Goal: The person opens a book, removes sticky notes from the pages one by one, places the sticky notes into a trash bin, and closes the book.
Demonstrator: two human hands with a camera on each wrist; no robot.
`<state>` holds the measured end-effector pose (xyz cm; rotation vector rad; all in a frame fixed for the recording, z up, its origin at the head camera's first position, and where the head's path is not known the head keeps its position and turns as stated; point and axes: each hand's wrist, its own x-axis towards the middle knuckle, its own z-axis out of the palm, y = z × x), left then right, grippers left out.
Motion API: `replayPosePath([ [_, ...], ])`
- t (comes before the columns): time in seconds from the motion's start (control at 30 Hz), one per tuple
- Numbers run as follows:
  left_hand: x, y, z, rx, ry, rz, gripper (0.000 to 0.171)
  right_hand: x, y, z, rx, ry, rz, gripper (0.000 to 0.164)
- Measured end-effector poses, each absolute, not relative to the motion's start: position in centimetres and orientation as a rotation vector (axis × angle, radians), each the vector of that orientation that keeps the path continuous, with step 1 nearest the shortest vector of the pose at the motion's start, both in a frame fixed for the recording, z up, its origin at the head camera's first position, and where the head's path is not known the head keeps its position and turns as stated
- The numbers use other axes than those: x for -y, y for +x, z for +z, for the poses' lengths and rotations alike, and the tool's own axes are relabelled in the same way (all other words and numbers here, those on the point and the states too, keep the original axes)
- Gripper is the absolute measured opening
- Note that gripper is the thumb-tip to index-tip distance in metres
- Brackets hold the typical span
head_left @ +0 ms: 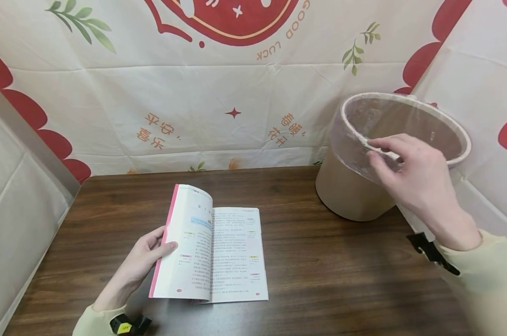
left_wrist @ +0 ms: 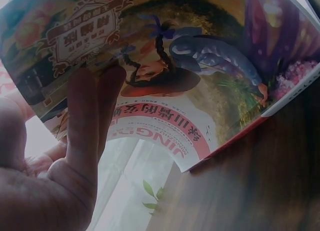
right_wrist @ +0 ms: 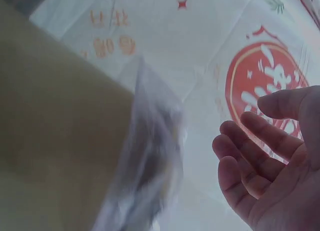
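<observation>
An opened book (head_left: 236, 254) with printed pages and a pink edge lies on the table, its left side raised. My left hand (head_left: 146, 254) grips that raised side, thumb on the page and fingers behind. In the left wrist view, the illustrated cover (left_wrist: 215, 66) bends above the left hand (left_wrist: 65, 156). On the right side, my right hand (head_left: 421, 172) is at the near rim of a beige bin (head_left: 350, 191) lined with a clear plastic bag (head_left: 350, 149). The right wrist view shows the right hand (right_wrist: 270, 161) with loosely curled fingers, nothing between them, apart from the bag (right_wrist: 150, 156).
The dark wooden table (head_left: 303, 270) extends around the book and bin. A printed white cloth (head_left: 219, 88) with red and orange designs hangs behind it. Pale cloth (head_left: 18, 186) also stands along the left side.
</observation>
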<state>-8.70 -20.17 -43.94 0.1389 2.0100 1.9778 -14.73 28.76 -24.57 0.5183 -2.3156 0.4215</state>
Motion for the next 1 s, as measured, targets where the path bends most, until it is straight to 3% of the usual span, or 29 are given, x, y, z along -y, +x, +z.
replayPosePath([
  [1.0, 21.0, -8.6, -44.1, -2.023, 0.134, 1.967, 0.059, -21.3, -14.6, -37.7, 2.668, 0.670, 0.494, 0.024],
])
